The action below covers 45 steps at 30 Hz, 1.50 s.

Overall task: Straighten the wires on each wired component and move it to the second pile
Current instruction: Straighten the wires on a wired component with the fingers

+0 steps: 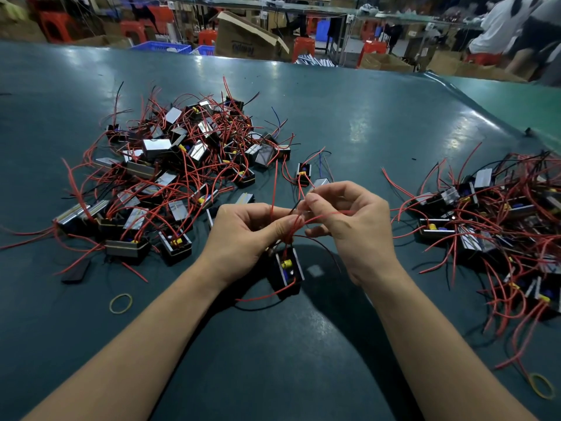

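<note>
Both hands raised mid-table: my left hand (243,235) pinches the red wires (296,223), my right hand (349,226) pinches them just beside it. Black component (285,273) hangs below my fingers, yellow part visible inside its open casing. Tangled pile (179,165) left of my hands; second pile (498,220) to the right.
</note>
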### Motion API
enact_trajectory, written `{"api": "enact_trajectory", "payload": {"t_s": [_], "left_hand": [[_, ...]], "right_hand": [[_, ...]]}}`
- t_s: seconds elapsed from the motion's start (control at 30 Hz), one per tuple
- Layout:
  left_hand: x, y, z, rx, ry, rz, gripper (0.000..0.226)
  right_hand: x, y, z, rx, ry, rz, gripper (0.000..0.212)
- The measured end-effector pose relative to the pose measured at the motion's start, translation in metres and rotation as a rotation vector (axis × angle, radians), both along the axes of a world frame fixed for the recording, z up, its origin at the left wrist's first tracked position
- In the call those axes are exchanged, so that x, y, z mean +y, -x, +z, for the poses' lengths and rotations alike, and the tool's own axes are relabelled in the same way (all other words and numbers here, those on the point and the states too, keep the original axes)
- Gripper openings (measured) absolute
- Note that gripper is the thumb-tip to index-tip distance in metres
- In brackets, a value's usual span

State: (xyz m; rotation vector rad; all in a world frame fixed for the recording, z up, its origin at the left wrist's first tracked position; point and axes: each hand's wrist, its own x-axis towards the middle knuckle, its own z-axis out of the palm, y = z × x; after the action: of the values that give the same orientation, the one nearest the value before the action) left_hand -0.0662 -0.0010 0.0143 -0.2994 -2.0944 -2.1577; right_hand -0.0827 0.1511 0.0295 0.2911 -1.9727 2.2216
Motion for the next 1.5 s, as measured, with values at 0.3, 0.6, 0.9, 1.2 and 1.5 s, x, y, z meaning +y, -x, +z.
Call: {"api": "enact_trajectory", "payload": {"t_s": [0.3, 0.6, 0.9, 1.2, 1.5], "left_hand": [[-0.002, 0.002, -0.006, 0.007, 0.098, 0.064, 0.009], [-0.002, -0.001, 0.000, -0.026, 0.045, 0.027, 0.016], [-0.004, -0.004, 0.000, -0.051, 0.099, 0.018, 0.017], [-0.003, -0.005, 0.001, -0.022, 0.109, 0.004, 0.017], [-0.004, -0.002, 0.000, -0.076, 0.104, 0.032, 0.018]], "right_hand": [[0.001, 0.001, -0.002, 0.060, -0.100, -0.037, 0.012], [0.003, 0.003, -0.004, 0.074, -0.092, -0.026, 0.011], [0.009, 0.002, 0.001, 0.062, -0.099, 0.075, 0.012], [0.011, 0.008, -0.007, -0.189, -0.173, 0.146, 0.025], [0.020, 0.005, -0.001, 0.320, -0.431, -0.051, 0.017]]}}
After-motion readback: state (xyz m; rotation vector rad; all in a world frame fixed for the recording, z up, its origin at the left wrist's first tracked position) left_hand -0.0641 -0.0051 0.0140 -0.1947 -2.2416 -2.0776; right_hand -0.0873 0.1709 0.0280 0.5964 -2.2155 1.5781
